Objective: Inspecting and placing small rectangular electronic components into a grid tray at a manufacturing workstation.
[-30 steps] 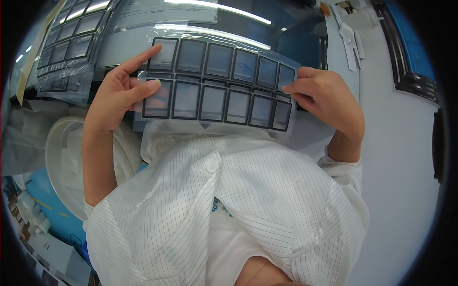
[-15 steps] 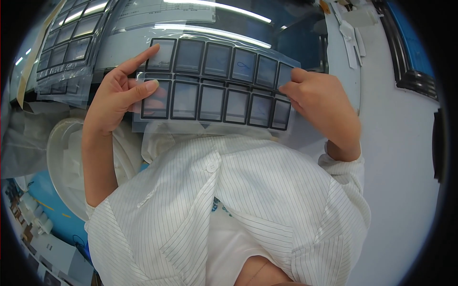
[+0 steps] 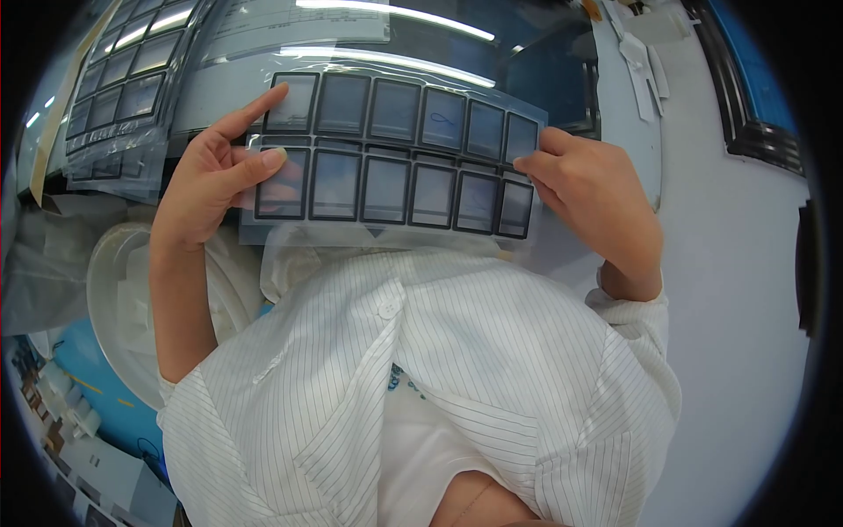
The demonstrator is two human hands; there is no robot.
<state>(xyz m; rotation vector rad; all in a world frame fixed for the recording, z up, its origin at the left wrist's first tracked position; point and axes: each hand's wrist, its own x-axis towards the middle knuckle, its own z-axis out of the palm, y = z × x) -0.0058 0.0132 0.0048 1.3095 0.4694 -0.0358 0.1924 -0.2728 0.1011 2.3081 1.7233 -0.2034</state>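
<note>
Between my two hands is a clear plastic sheet (image 3: pixel 388 149) bearing two rows of black-framed rectangular panels. My left hand (image 3: pixel 211 171) grips its left edge, thumb on top, index finger stretched along the upper corner, the other fingers showing dimly beneath the sheet. At the right edge my right hand (image 3: pixel 584 180) pinches the sheet between thumb and curled fingers. A blue pen-like squiggle shows on one panel of the upper row. The sheet is held close in front of my striped white shirt, over the near edge of the glossy table (image 3: pixel 421 35).
More framed panel sheets (image 3: pixel 123 79) lie stacked at the far left. A printed paper (image 3: pixel 307 22) lies on the far part of the table. A white round bucket (image 3: pixel 110 290) stands below left. White plastic pieces (image 3: pixel 645 66) lie along the right edge.
The sheet and both hands have shifted very slightly to the left. Both hands keep the same hold, while the right fingertips have lifted a little off the end panel.
</note>
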